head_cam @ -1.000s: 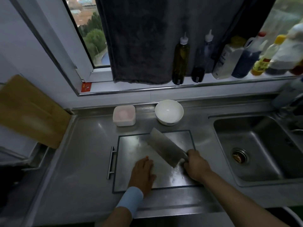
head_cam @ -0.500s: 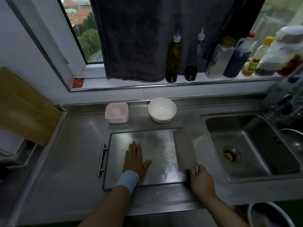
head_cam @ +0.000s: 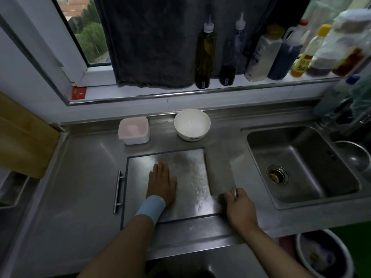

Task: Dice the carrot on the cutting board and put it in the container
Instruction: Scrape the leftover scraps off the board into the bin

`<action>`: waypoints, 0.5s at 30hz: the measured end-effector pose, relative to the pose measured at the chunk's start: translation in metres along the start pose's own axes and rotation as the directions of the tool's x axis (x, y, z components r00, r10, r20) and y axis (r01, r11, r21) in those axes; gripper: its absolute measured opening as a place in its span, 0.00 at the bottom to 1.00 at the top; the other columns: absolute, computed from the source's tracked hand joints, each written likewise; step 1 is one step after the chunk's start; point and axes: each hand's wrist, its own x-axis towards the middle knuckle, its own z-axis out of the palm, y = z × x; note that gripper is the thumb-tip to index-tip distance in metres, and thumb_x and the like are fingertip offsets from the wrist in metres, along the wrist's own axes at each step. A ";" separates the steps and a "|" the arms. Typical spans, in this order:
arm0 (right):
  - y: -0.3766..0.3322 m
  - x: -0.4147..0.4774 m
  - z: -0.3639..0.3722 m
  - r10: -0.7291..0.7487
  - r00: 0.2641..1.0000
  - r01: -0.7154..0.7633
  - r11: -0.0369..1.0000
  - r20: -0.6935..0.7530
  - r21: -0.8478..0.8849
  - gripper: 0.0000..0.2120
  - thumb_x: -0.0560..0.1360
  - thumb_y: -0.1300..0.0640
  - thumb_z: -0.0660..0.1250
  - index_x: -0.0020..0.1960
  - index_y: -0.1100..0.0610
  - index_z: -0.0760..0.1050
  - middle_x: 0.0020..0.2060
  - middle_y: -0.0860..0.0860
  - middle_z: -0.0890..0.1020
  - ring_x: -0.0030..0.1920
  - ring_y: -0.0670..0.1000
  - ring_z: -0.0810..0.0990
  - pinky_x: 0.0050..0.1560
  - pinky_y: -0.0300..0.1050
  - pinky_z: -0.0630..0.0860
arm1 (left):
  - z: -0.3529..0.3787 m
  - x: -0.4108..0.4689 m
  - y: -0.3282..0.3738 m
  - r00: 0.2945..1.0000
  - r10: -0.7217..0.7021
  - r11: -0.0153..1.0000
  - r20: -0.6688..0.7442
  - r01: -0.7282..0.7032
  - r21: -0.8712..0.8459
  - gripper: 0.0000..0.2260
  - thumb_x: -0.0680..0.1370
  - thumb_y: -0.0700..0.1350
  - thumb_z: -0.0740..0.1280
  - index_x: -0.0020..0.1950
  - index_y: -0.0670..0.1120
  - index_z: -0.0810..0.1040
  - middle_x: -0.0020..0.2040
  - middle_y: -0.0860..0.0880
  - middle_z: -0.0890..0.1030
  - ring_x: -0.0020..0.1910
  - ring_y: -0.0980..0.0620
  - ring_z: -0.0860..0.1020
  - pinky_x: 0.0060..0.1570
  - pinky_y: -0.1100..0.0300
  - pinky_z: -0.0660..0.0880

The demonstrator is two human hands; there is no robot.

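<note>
A steel cutting board (head_cam: 188, 169) with a bar handle on its left lies on the counter; its surface is wet and no carrot shows on it. My left hand (head_cam: 161, 182) rests flat on the board, fingers straight, a blue band on the wrist. My right hand (head_cam: 240, 207) grips the handle of a cleaver (head_cam: 219, 171), whose broad blade lies flat over the board's right edge, pointing away from me. Behind the board stand a lidded plastic container (head_cam: 134, 130) with a pink tint and a white bowl (head_cam: 192, 123), which looks empty.
A sink (head_cam: 297, 165) lies to the right with a steel bowl (head_cam: 353, 155) at its far edge. Bottles (head_cam: 205, 51) line the windowsill under a dark towel (head_cam: 152, 41). A wooden board (head_cam: 22, 137) leans at the left. A bin (head_cam: 325, 255) sits below right.
The cleaver swung from lying diagonally across the board's middle to lying flat along its right edge. My left hand spread flat on the board. The view shifted slightly.
</note>
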 end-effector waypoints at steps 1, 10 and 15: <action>0.005 0.002 -0.006 0.023 1.000 -0.023 1.000 -0.006 -0.013 0.08 0.80 0.53 0.62 0.47 0.58 0.71 0.44 0.59 0.81 0.47 0.62 0.78 0.43 0.48 0.68 | 0.001 0.000 0.003 1.000 0.018 0.998 0.024 -0.019 0.056 0.29 0.82 0.55 0.50 0.78 0.43 0.45 0.78 0.46 0.42 0.76 0.47 0.40 0.74 0.53 0.39; -0.001 -0.040 0.041 0.003 0.988 -0.008 1.000 0.151 0.028 0.04 0.81 0.53 0.61 0.54 0.52 0.70 0.46 0.52 0.79 0.47 0.56 0.77 0.45 0.45 0.68 | 0.008 -0.023 0.010 0.992 0.113 0.954 -0.053 -0.123 -0.272 0.21 0.83 0.47 0.53 0.77 0.47 0.56 0.77 0.51 0.54 0.76 0.54 0.50 0.72 0.64 0.41; -0.020 -0.042 0.063 -0.097 0.975 0.090 0.995 0.197 0.046 0.04 0.81 0.52 0.61 0.48 0.51 0.70 0.42 0.47 0.77 0.44 0.51 0.75 0.43 0.44 0.68 | 0.000 -0.043 -0.019 0.973 -0.051 0.976 -0.227 0.000 -0.219 0.27 0.79 0.52 0.48 0.76 0.43 0.58 0.76 0.50 0.55 0.76 0.52 0.51 0.73 0.62 0.40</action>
